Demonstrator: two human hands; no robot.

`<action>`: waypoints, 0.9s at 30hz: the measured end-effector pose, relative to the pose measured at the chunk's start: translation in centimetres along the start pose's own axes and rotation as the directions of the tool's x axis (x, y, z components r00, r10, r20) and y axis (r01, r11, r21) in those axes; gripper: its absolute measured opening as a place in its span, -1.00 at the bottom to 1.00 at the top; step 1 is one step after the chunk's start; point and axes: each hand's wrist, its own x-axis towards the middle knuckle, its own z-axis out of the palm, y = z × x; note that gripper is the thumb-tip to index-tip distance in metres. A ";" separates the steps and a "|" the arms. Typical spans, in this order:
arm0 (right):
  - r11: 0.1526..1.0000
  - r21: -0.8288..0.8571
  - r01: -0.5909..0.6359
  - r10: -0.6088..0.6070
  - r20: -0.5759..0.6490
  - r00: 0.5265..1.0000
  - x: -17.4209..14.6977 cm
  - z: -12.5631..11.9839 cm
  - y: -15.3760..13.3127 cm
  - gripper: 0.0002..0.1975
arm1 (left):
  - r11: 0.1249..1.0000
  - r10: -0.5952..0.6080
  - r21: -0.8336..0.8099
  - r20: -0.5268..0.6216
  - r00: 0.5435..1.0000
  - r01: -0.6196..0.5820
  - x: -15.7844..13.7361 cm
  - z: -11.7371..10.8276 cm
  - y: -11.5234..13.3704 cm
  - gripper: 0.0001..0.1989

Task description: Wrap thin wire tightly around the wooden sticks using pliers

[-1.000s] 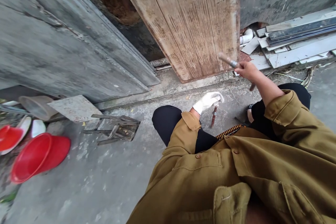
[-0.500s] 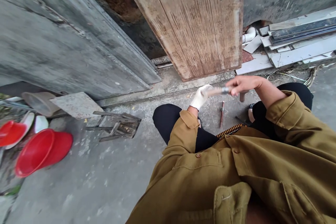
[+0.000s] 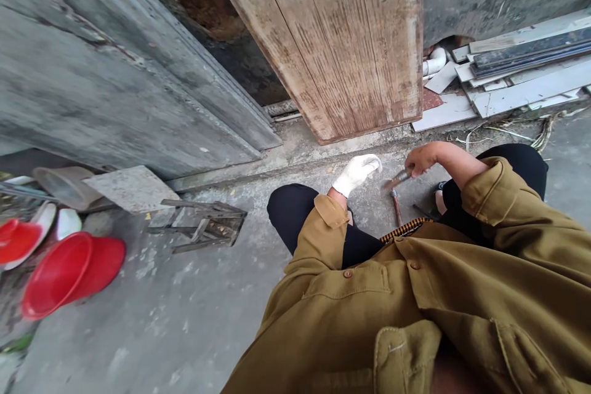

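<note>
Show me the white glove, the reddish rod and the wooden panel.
White glove [image 3: 353, 176]: head view, between cuff and fingertips.
Reddish rod [image 3: 398, 210]: head view, visible shaft.
Wooden panel [image 3: 346, 43]: head view, a middle board.

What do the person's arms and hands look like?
The left hand wears a white glove, with a thin dark band at the wrist. The right hand has no glove. Both shirt sleeves are olive-brown; the right one is rolled up.
</note>
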 end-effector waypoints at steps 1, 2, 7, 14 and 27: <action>0.997 0.055 0.061 -0.067 0.127 0.990 0.0 0.3 -0.3 -0.85 | 1.000 -0.004 0.031 -0.025 1.000 0.005 0.1 -0.2 -0.3 -0.69; 0.985 0.119 0.121 -0.145 0.220 0.965 0.0 0.4 -0.7 -0.78 | 0.998 -0.005 0.060 -0.041 0.999 0.007 0.1 -0.3 -0.5 -0.71; 0.775 0.428 0.465 -0.544 0.079 0.835 -2.1 -0.4 -1.0 -0.45 | 0.992 0.017 0.124 -0.134 0.991 0.000 0.6 -0.3 -1.5 -0.78; 0.680 0.569 0.463 0.221 -0.761 0.610 -2.9 -2.8 2.8 -0.72 | 0.995 -0.037 -0.092 0.131 0.991 0.050 0.6 1.0 -0.5 -0.57; 0.885 0.324 0.334 -0.427 0.283 0.859 0.7 0.8 -0.9 -0.41 | 0.979 0.077 0.199 -0.162 0.984 -0.044 0.7 -0.7 -1.9 -0.72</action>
